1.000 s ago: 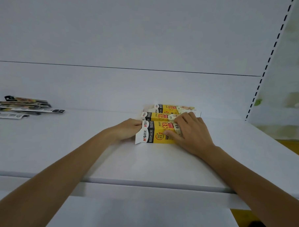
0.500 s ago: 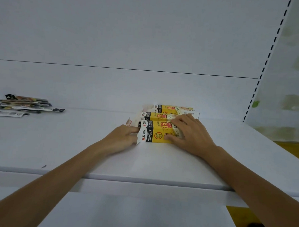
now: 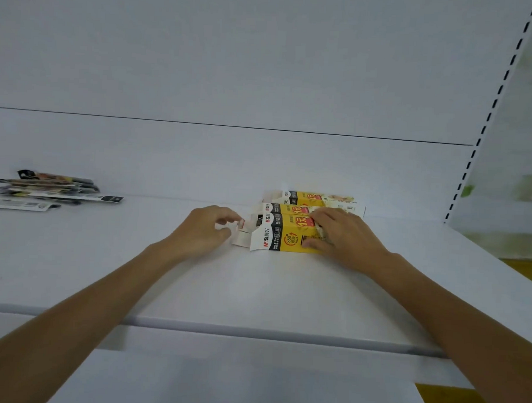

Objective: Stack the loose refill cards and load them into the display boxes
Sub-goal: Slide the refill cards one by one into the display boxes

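At the front edge of the white shelf (image 3: 254, 292) two bare forearms reached in over its grey lip, above a lower white shelf (image 3: 235, 382). Toward the middle, right of centre, lay the near box (image 3: 284, 240), a long yellow carton on its side with a white-and-black left end. Its near face read "M&G" beside Chinese characters, then "360°" inside an orange ring. A red block with large characters sat on top, and the finer print was too small to read.

The left hand (image 3: 207, 230) was curled, thumb and forefinger pinching the white flap (image 3: 242, 235) that stood open at the carton's left end. The right hand (image 3: 347, 237) gripped the carton's right half, fingers curved across the top and thumb against the near face.

Just behind, touching it, lay a second box (image 3: 288, 209) of the same print. A third box (image 3: 307, 198) lay behind that, near the shelf's back edge.

Well apart, at the back left of the shelf, the loose cards (image 3: 52, 189) lay in an untidy flat pile, black, white and tan, their print unreadable.

A plain white back panel (image 3: 233, 78) rose behind, crossed by one thin dark seam. A slotted upright (image 3: 491, 110) ran up the right side, with a blurred pale wall and a yellow floor beyond it.
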Demonstrator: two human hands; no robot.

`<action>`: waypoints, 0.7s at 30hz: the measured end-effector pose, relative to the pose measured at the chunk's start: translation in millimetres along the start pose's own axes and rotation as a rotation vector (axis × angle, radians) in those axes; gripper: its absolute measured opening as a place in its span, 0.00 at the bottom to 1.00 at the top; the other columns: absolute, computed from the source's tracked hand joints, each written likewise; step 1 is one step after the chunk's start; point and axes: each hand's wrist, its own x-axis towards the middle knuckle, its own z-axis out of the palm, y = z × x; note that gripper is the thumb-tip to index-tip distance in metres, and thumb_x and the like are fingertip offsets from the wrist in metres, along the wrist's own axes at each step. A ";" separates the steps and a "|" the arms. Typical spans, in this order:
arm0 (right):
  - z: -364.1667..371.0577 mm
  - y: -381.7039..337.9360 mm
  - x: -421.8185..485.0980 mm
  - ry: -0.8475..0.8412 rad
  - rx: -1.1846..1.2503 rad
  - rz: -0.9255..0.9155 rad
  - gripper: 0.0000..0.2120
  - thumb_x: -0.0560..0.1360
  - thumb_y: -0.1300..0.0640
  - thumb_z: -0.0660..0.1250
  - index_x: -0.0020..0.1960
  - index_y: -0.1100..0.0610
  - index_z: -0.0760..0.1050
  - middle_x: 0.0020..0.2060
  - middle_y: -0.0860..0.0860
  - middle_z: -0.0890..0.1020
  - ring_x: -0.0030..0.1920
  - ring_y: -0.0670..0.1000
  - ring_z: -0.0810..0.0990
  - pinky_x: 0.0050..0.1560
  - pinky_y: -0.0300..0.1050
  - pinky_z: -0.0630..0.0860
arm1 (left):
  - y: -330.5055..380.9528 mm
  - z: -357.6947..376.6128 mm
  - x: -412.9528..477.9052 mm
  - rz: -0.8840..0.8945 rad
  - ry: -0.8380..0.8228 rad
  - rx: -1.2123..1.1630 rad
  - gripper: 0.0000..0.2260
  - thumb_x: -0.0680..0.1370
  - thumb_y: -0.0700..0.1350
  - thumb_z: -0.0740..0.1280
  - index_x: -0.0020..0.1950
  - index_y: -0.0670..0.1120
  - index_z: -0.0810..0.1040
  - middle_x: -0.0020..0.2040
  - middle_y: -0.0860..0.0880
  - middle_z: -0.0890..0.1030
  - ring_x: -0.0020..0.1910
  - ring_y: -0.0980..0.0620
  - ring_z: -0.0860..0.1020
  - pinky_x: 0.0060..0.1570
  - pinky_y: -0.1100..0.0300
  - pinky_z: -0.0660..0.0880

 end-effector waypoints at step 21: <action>-23.5 -223.9 163.8 0.293 0.611 -0.252 0.22 0.76 0.56 0.63 0.70 0.56 0.65 0.64 0.51 0.74 0.63 0.51 0.72 0.65 0.49 0.67 | -142.6 -173.8 -92.4 -0.262 0.331 0.189 0.21 0.76 0.36 0.63 0.68 0.50 0.69 0.60 0.49 0.75 0.53 0.53 0.73 0.51 0.62 0.68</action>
